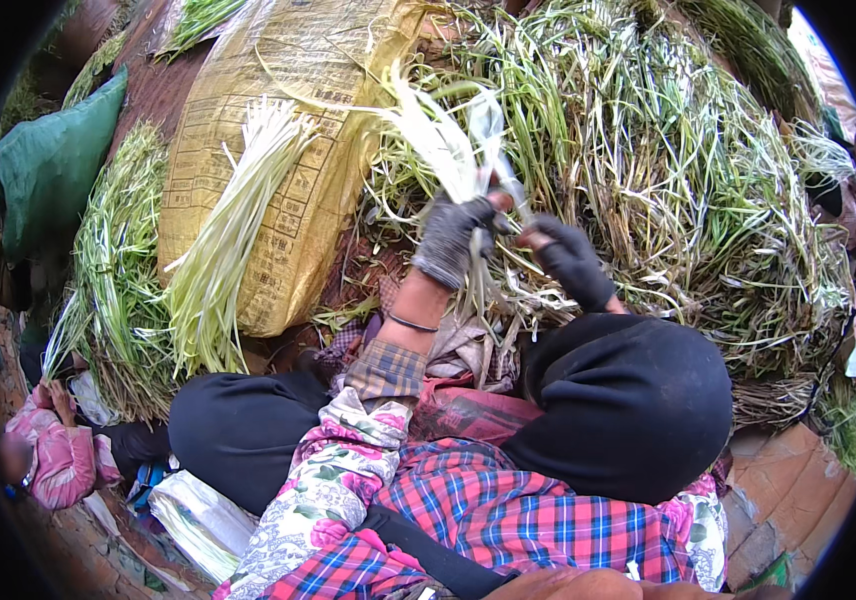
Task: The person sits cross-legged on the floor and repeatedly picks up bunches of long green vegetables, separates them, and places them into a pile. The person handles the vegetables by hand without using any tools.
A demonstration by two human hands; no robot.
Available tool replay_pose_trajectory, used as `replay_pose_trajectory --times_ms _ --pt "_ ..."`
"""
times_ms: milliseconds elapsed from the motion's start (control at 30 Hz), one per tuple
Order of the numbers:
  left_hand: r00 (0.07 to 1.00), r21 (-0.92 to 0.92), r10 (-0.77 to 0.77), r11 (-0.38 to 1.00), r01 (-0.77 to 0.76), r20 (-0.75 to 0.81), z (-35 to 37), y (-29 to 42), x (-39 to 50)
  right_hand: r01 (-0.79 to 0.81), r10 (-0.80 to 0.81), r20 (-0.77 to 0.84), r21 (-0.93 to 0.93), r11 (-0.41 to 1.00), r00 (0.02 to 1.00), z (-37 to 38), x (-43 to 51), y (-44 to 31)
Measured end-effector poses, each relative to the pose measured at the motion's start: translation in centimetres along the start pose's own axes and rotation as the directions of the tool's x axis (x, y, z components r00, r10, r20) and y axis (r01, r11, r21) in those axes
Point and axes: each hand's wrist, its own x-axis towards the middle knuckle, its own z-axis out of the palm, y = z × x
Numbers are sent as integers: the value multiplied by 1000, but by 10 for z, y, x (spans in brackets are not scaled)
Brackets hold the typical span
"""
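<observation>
My left hand [459,232], in a grey fingerless glove, grips a bunch of pale leafy stalks [439,142]. Their white ends fan out upward, and the other ends hang below the fist. Close to its right is my right hand [572,261] in a dark glove, fingers curled at the lower end of a blurred whitish strand [512,184]. Blur hides whether that strand is a leaf or a plastic strip. To the left, a neat bundle of pale yellow-green stalks [244,232] lies on a yellow woven sack [195,157] that bears printing.
A large heap of tangled green and dry stalks [668,195] spreads ahead and right. At left are another green pile [124,262] and a green sack [60,165]. A person in pink [64,461] sits at lower left, near a plastic-wrapped white bundle [206,517].
</observation>
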Motion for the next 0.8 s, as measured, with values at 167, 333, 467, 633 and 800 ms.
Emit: replay_pose_trajectory --times_ms 167,333,467,633,800 --pt "995 2 94 996 -95 9 -20 -4 12 26 -39 -244 -56 998 969 -16 26 12" --pt "992 -272 126 955 -120 6 -30 -4 15 -92 -213 -263 -803 589 941 -47 55 69" --pt "1000 -289 -17 957 10 -24 -22 0 6 25 -247 -281 -612 791 927 -35 28 46" --pt "980 8 -44 999 47 -193 -3 -13 5 89 -89 2 -81 993 996 -14 -18 9" --pt "975 35 9 999 -1 -220 4 -34 2 -148 134 190 60 987 973 -11 -10 13"
